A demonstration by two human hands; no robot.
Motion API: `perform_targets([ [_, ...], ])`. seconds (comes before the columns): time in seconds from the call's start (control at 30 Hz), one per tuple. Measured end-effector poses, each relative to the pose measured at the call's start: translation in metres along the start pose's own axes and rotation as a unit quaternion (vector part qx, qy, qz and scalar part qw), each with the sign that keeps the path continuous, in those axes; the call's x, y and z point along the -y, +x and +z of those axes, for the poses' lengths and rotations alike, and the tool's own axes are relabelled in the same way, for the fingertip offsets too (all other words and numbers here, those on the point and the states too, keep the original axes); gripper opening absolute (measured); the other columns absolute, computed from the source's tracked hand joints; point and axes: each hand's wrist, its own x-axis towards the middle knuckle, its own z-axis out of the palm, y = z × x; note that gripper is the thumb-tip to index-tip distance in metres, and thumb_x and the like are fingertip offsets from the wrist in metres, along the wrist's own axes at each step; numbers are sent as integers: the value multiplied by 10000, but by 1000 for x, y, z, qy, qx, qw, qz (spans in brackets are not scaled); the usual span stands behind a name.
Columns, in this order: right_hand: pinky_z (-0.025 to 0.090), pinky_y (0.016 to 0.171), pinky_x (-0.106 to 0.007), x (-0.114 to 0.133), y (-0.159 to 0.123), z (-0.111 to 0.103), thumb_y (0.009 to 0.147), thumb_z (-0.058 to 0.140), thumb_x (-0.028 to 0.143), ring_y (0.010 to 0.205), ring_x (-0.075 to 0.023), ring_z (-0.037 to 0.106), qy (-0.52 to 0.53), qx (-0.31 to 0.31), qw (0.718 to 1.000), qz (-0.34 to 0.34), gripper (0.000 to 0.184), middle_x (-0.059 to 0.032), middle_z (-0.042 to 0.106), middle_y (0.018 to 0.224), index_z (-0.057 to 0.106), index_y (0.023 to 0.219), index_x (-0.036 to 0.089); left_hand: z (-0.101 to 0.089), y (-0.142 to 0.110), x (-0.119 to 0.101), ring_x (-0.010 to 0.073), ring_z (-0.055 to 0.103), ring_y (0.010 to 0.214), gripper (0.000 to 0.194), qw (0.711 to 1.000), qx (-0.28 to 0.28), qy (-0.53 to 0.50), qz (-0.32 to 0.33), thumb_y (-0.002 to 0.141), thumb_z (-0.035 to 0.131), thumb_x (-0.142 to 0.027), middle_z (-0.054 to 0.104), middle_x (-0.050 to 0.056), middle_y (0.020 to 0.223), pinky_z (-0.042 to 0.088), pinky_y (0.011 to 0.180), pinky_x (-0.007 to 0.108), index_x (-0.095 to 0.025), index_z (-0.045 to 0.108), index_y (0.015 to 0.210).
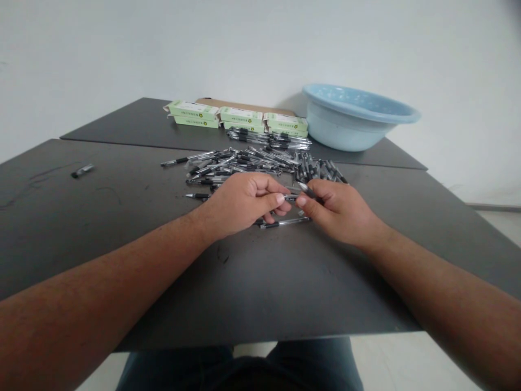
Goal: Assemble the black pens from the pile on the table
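My left hand (248, 203) is closed, thumb and fingers pinching a slim, clear-and-dark pen (290, 197). The pen's other end reaches the thumb of my right hand (340, 209), which is closed too. A second pen (305, 188) sticks out between the right thumb and forefinger, its pointed tip toward the upper left. Just beyond both hands lies a loose heap of pens (252, 161) with black grips and clear barrels. One pen (287, 222) lies below my fingers on the dark table (260, 288). My left wrist partly covers another pen (197, 196).
Green-and-white boxes (242, 118) are stacked in a row at the back, with bundled pens (271, 138) before them. At the back right stands a light blue basin (345, 130). A small clear pen cap (82, 171) lies far left. Brown cardboard (248, 105) shows behind the boxes.
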Motion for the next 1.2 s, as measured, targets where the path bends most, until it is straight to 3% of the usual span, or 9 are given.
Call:
perform_targets([
  [0.2, 390, 614, -276, 4, 1, -1, 1002, 563, 379, 632, -153, 567, -6, 17, 1000, -24, 278, -1, 643, 697, 581, 763, 238, 1, -3, 1, 133, 697, 645, 137, 998, -12, 64, 25, 868, 741, -269, 772, 36, 795, 581, 579, 244, -158, 718, 944],
  [0.37, 447, 701, -293, 8, 0, 1, 932, 569, 222, 745, -190, 649, -32, 34, 997, -68, 117, -30, 720, 800, 675, 884, 235, 4, -6, 0, 126, 611, 604, 114, 971, -76, 208, 89, 822, 744, -284, 690, -12, 694, 443, 525, 236, -193, 676, 819],
  [0.43, 455, 718, -295, 9, 0, 2, 898, 565, 173, 769, -196, 661, -38, 38, 995, -80, 143, -33, 735, 828, 693, 924, 233, 6, -7, -1, 132, 604, 618, 114, 966, -87, 225, 94, 813, 734, -277, 682, -17, 696, 428, 531, 243, -196, 655, 802],
  [0.57, 446, 698, -285, 10, 1, 0, 887, 561, 150, 748, -185, 659, -31, 35, 996, -80, 146, -25, 729, 810, 686, 897, 226, 5, -6, 1, 131, 621, 620, 178, 978, -70, 180, 84, 830, 776, -322, 692, -12, 709, 453, 531, 237, -191, 656, 849],
  [0.67, 422, 653, -281, 8, 1, -3, 920, 564, 198, 688, -169, 625, -21, 20, 998, -47, 130, -11, 708, 766, 651, 830, 232, 4, -3, 4, 139, 671, 637, 218, 996, -28, 75, 47, 869, 778, -344, 734, 14, 752, 539, 548, 244, -174, 671, 952],
  [0.8, 409, 624, -277, 0, 1, -3, 978, 548, 288, 652, -162, 607, 6, 9, 1000, 6, 190, 0, 689, 724, 631, 817, 228, 4, 1, 7, 172, 754, 765, 204, 999, -2, -42, 24, 919, 716, -270, 799, 77, 921, 640, 608, 278, -148, 681, 1078],
  [0.9, 405, 620, -273, -3, 0, -2, 978, 547, 284, 649, -157, 602, 16, 6, 1000, 12, 190, 5, 678, 713, 632, 820, 221, 4, 2, 7, 165, 760, 769, 181, 998, 3, -57, 21, 919, 699, -207, 806, 85, 936, 644, 602, 258, -135, 694, 1085],
  [1.2, 363, 577, -257, -3, -1, -1, 953, 630, 274, 585, -123, 525, 12, -23, 997, -71, 194, 26, 627, 683, 606, 769, 217, 3, -2, -3, 110, 720, 651, 25, 999, 7, -29, 30, 907, 673, -135, 787, 37, 802, 617, 618, 213, -132, 693, 921],
])
